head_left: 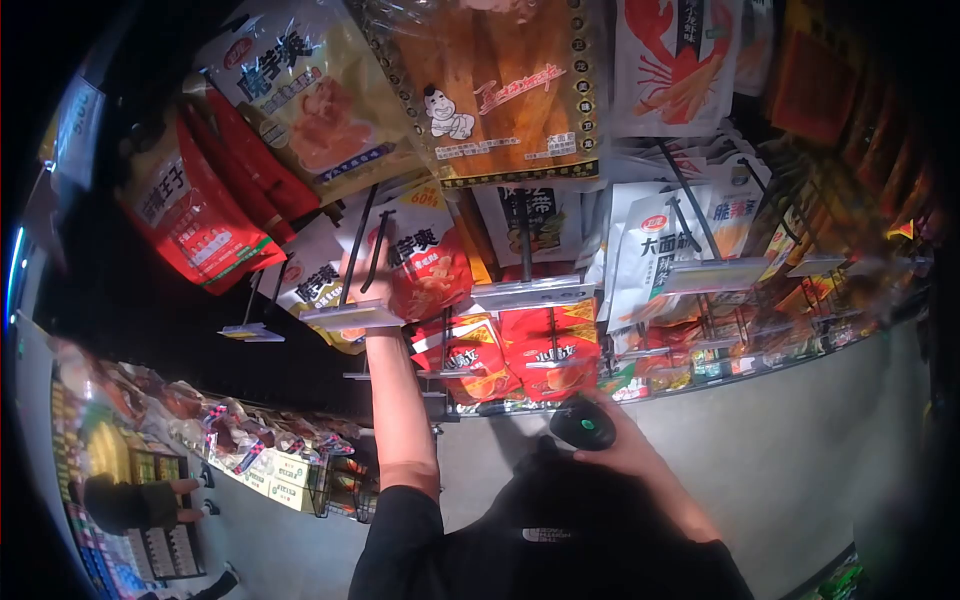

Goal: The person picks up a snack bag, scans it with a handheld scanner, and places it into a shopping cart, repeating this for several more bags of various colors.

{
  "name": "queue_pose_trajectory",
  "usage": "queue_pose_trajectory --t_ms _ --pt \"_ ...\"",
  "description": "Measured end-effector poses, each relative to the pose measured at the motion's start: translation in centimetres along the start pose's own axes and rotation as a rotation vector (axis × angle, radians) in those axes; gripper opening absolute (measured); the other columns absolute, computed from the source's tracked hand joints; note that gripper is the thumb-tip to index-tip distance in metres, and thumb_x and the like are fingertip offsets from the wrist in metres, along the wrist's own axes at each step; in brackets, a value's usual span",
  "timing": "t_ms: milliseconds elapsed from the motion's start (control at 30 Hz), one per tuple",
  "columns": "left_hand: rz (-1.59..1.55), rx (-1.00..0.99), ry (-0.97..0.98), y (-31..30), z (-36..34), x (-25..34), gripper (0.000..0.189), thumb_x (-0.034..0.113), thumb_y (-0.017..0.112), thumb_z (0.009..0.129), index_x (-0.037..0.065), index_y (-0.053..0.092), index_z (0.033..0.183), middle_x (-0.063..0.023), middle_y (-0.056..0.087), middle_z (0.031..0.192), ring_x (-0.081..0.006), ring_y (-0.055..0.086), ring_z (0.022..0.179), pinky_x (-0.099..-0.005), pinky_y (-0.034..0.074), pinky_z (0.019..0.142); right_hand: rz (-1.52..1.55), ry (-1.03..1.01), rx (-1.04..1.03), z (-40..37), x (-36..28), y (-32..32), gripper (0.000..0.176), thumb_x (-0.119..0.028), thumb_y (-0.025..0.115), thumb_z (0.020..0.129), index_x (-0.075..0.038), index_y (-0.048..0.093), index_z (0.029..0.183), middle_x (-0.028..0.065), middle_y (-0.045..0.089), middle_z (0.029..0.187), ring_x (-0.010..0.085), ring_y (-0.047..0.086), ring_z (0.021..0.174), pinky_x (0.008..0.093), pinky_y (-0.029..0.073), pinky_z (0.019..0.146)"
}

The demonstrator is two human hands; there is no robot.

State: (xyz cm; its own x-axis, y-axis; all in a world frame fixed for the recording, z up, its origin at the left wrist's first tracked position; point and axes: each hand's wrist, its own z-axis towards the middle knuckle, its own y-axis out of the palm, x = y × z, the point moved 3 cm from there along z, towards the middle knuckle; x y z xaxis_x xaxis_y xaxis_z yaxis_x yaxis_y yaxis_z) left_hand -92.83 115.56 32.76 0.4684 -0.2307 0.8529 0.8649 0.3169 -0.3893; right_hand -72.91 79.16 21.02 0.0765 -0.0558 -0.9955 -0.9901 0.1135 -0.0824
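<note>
My left hand (372, 275) reaches up among the hanging snack packets, behind a price tag holder (352, 316) and dark metal hooks. Its fingers are mostly hidden there, beside a red and white packet (430, 262) on the right and a white and yellow packet (312, 280) on the left. Lower down, my right hand (622, 440) is wrapped round a black rounded device (583, 424) with a small green mark, in front of my body and below the red packets (550, 350).
Large packets (500, 90) hang overhead, with red bags (205, 205) at the upper left. White packets (650, 250) hang on the right. At the lower left, another person (140, 500) stands near stocked shelves, and low baskets hold cartons (290, 478). Grey floor (780, 440) lies below.
</note>
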Motion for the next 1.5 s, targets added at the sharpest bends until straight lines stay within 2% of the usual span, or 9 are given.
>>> queue_pose_trajectory --t_ms 67,100,233,367,500,733,1067,1400,1500 --pt "-0.442 -0.058 0.150 2.3 1.9 -2.0 0.038 0.027 0.080 0.081 -0.002 0.069 0.103 -0.0060 0.068 0.090 -0.0164 0.059 0.082 -0.0352 0.047 0.074 0.020 0.026 0.013 -0.3 0.5 -0.2 0.065 -0.019 0.087 0.068 -0.009 0.061 0.127 0.0138 0.039 0.148 0.0285 0.048 0.130 0.0383 0.041 0.107" --pt "-0.014 0.073 0.426 3.8 4.8 -5.8 0.037 0.026 0.080 0.080 -0.002 0.068 0.100 -0.0059 0.068 0.089 -0.0175 0.059 0.079 -0.0348 0.047 0.074 0.046 0.052 0.021 -0.6 0.7 -0.3 0.065 -0.019 0.087 0.068 -0.009 0.061 0.128 0.0138 0.038 0.148 0.0285 0.048 0.130 0.0381 0.041 0.107" --pt "-0.354 0.244 0.340 2.4 0.0 1.2 0.051 0.018 0.082 0.076 -0.003 0.059 0.115 -0.0151 0.065 0.099 -0.0254 0.062 0.089 -0.0381 0.048 0.078 0.075 0.067 0.043 -1.6 0.6 -1.1 0.066 -0.019 0.087 0.069 -0.009 0.061 0.128 0.0141 0.038 0.149 0.0291 0.047 0.131 0.0384 0.040 0.107" --pt "0.231 0.558 0.498 -0.2 -5.8 1.8 0.062 0.017 0.082 0.074 -0.003 0.052 0.124 -0.0219 0.060 0.113 -0.0411 0.059 0.103 -0.0470 0.047 0.088 -0.025 0.059 0.024 -3.0 0.1 -2.0 0.066 -0.019 0.087 0.069 -0.009 0.060 0.129 0.0145 0.038 0.149 0.0301 0.045 0.134 0.0385 0.039 0.109" --pt "0.263 0.314 0.535 -2.7 -15.1 -3.1 0.048 0.003 0.069 0.080 -0.004 0.052 0.124 -0.0222 0.054 0.119 -0.0390 0.052 0.111 -0.0463 0.039 0.101 -0.080 0.046 -0.042 -4.7 -0.1 -3.1 0.067 -0.018 0.087 0.069 -0.009 0.060 0.129 0.0155 0.038 0.149 0.0303 0.043 0.136 0.0370 0.037 0.110" --pt "0.301 -0.264 0.089 -9.0 -38.6 -11.2 0.013 0.004 0.063 0.081 0.003 0.066 0.094 -0.0156 0.066 0.093 -0.0368 0.062 0.093 -0.0429 0.051 0.084 0.086 0.300 -0.271 -9.6 3.4 -4.8 0.088 -0.011 0.089 0.064 0.003 0.045 0.139 0.0104 0.055 0.136 0.0176 0.053 0.123 0.0328 0.042 0.105" --pt "0.887 0.066 -0.875 -24.3 -70.8 -21.6 0.052 0.021 0.074 0.076 0.001 0.055 0.121 -0.0220 0.058 0.114 -0.0395 0.055 0.110 -0.0471 0.045 0.095 -0.094 0.350 -0.785 -13.3 7.8 -1.3 0.075 -0.004 0.085 0.066 0.003 0.051 0.133 0.0094 0.062 0.122 0.0127 0.058 0.111 0.0293 0.048 0.095" --pt "0.686 -0.299 -1.325 -24.1 -72.3 -27.7 0.059 0.036 0.072 0.075 0.000 0.059 0.119 -0.0207 0.063 0.118 -0.0337 0.063 0.111 -0.0428 0.050 0.094 -0.273 0.435 -0.759 -15.6 7.4 3.4 0.051 0.001 0.081 0.067 0.001 0.061 0.114 0.0046 0.066 0.096 0.0122 0.062 0.081 0.0282 0.051 0.074" --pt "0.557 -0.592 -1.052 -27.6 -72.2 -30.2 0.048 0.038 0.065 0.083 -0.003 0.066 0.109 -0.0256 0.067 0.106 -0.0355 0.066 0.100 -0.0451 0.052 0.087 -0.188 0.535 -0.731 -17.0 7.3 6.0 0.039 -0.002 0.080 0.070 0.000 0.063 0.104 0.0043 0.066 0.083 0.0106 0.061 0.067 0.0258 0.050 0.062"
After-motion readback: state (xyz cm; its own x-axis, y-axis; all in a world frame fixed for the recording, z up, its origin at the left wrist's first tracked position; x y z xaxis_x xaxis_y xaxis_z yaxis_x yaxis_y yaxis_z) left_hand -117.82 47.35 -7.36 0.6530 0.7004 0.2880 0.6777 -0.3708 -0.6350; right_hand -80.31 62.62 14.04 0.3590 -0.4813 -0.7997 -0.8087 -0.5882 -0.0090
